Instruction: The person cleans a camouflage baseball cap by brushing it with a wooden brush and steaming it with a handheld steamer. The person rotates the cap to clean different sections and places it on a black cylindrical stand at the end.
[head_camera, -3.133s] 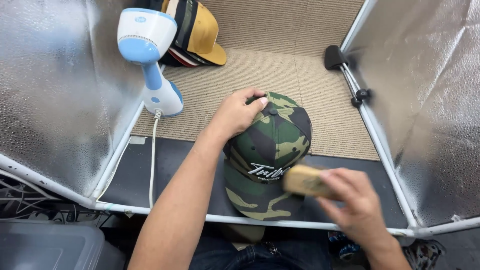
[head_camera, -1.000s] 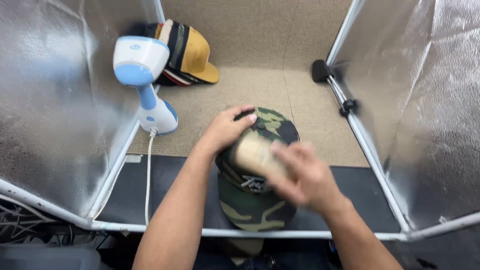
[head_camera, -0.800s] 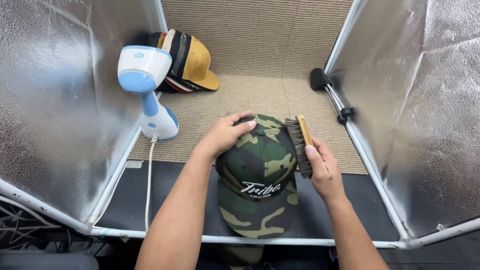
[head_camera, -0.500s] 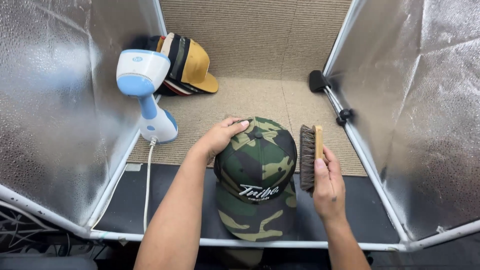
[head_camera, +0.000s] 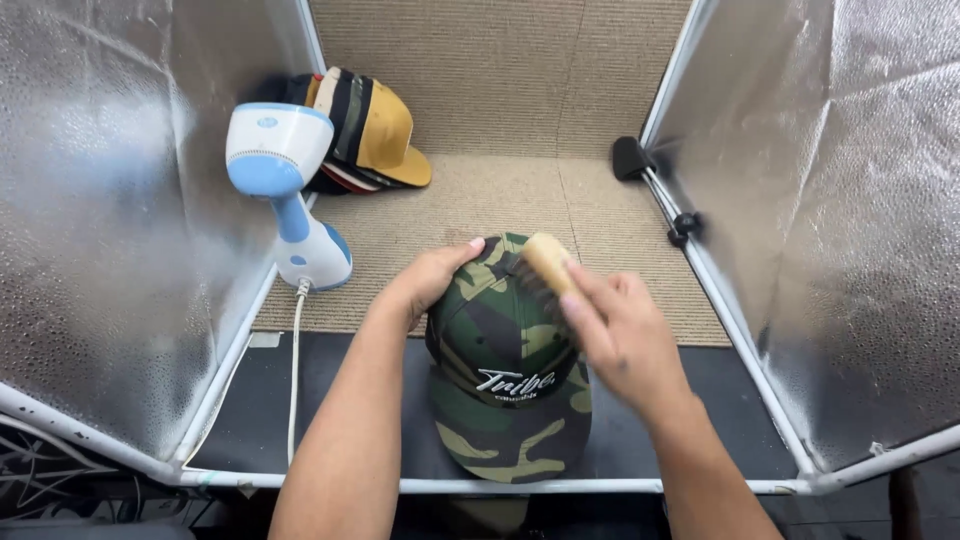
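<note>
Your right hand (head_camera: 625, 335) keeps its grip clamped on the wooden brush (head_camera: 545, 262), bristles pressed onto the camouflage cap (head_camera: 505, 380) directly beneath it; your left hand (head_camera: 430, 280) cups the cap's far-left crown.

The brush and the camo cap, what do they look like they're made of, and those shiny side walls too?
Brush: pale, unvarnished-looking wood back with dark bristles, probably natural or nylon. Camo cap: matte woven fabric, likely cotton twill, with raised white embroidery in front. Side walls: crinkled silvery sheet, apparently reflective foil or metallised plastic, on white tube framing.
</note>
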